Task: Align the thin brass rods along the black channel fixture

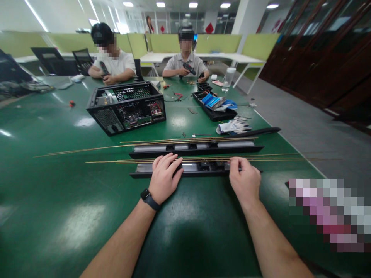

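My left hand (165, 174) lies over a long black channel (142, 175) with a greyish inside, its fingers stretched out on the channel and the thin rods. A dark watch (149, 199) is strapped on that wrist. Toward the channel's right end, my right hand (245, 178) is closed, thumb and forefinger pinched at the thin golden rods (101, 162); how many it grips is hidden. These rods run lengthwise along the channel and stick out past both ends. Just beyond lies a second, similar channel (197, 151) with more golden rods (87, 149) along it.
An open black computer case (127, 116) stands at the back left. White gloves (234, 126), a long black strip (262, 132) and a black tray (218, 115) with blue parts lie back right. Two people sit across the green table (72, 200), each holding a dark tool.
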`<state>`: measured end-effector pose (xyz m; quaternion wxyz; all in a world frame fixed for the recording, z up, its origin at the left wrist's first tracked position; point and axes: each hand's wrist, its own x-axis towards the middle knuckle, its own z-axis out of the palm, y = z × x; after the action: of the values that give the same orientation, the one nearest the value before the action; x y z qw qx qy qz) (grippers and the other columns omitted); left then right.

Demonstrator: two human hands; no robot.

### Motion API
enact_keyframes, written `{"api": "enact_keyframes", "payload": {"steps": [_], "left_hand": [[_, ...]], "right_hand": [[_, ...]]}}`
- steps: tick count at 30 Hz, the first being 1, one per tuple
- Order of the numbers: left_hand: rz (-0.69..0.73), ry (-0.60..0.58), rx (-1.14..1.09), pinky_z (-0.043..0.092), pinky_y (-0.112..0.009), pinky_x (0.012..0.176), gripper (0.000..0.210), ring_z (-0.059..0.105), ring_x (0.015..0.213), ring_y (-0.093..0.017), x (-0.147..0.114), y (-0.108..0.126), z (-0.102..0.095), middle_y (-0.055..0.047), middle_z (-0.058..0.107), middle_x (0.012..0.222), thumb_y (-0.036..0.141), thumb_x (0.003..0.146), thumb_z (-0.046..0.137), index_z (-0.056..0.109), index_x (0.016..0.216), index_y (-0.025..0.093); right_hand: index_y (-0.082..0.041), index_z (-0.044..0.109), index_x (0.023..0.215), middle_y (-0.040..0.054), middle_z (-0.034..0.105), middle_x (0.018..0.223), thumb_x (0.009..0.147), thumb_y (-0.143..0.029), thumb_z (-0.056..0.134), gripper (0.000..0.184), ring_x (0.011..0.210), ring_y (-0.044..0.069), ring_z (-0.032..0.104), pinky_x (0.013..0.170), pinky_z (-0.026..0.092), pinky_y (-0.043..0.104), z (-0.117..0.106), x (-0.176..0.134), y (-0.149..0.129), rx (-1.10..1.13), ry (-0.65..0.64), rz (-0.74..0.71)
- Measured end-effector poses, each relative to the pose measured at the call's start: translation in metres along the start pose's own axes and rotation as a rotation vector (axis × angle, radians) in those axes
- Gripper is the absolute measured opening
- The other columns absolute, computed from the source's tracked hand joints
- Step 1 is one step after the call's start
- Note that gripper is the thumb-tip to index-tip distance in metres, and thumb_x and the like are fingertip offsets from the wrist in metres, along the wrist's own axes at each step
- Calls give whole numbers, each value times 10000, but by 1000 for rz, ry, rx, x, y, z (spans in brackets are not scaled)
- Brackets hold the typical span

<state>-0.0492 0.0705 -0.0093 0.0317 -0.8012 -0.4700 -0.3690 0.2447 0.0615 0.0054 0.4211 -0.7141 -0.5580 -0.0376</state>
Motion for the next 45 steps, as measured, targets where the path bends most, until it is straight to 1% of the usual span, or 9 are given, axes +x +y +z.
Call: {"api": "enact_keyframes", "payload": {"steps": [4, 11, 13, 18, 25, 31, 35, 39, 45], "left_hand": [[0, 1, -2, 391, -556, 1252, 320, 643, 1427, -309, -1, -1, 1, -116, 743, 1435, 302, 1074, 654, 712, 1386, 264], [-10, -3, -17, 387, -564, 1254, 334, 643, 1426, -311, 0, -1, 0, -113, 745, 1434, 301, 1067, 660, 715, 1395, 273], [-8, -3, -13, 385, -556, 1257, 328, 641, 1429, -307, 0, -1, 0, -113, 743, 1437, 301, 1070, 656, 715, 1391, 267], [-10, -8, -5, 386, -554, 1256, 320, 641, 1429, -308, -1, -1, 1, -112, 742, 1438, 306, 1072, 655, 715, 1384, 269], [-1, 7, -5, 386, -561, 1247, 310, 654, 1414, -310, 0, -1, 0, -114, 751, 1423, 297, 1069, 664, 718, 1372, 259], [-8, -5, -11, 390, -558, 1248, 311, 649, 1420, -310, 0, 0, -1, -114, 749, 1428, 297, 1066, 665, 723, 1369, 259], [-14, -7, -15, 389, -566, 1249, 321, 647, 1423, -312, 0, 0, 0, -110, 750, 1429, 299, 1064, 666, 723, 1379, 275], [-12, -4, -16, 385, -566, 1251, 323, 645, 1426, -313, 0, 0, 0, -110, 748, 1432, 302, 1067, 662, 720, 1383, 273], [-13, -13, -12, 386, -565, 1251, 321, 644, 1424, -312, 0, -1, -1, -112, 746, 1433, 305, 1070, 657, 719, 1383, 266]], "right_hand": [[-210, 766, 960, 80, 799, 827, 1014, -431, 503, 347, 770, 244, 728, 813, 473, 350, -2, 5, 11, -40, 35, 112], [-225, 744, 955, 77, 801, 858, 1015, -457, 519, 329, 836, 249, 735, 848, 479, 358, 0, -1, -3, 27, -50, -3], [-224, 749, 953, 86, 803, 869, 1010, -453, 512, 335, 849, 255, 736, 853, 480, 362, 0, -1, -3, 16, -50, 0], [-216, 739, 934, 96, 796, 846, 1011, -448, 499, 343, 797, 254, 732, 818, 479, 358, -2, 4, 7, -38, 15, 99], [-222, 748, 967, 82, 808, 871, 1006, -494, 535, 347, 851, 251, 750, 867, 490, 368, 2, -2, -4, 54, -54, -8], [-208, 722, 945, 110, 790, 841, 990, -456, 471, 355, 794, 265, 725, 848, 467, 387, -1, 6, 9, -81, 32, 114], [-215, 723, 983, 97, 794, 860, 1000, -477, 491, 350, 813, 260, 731, 828, 460, 367, -2, 6, 9, -45, 25, 104], [-221, 724, 947, 93, 794, 854, 995, -499, 497, 361, 827, 263, 735, 845, 459, 373, -1, 3, 2, -17, -19, 59], [-209, 720, 944, 107, 787, 845, 978, -452, 486, 339, 805, 262, 715, 825, 450, 377, -4, 10, 11, -121, 42, 160]]}}
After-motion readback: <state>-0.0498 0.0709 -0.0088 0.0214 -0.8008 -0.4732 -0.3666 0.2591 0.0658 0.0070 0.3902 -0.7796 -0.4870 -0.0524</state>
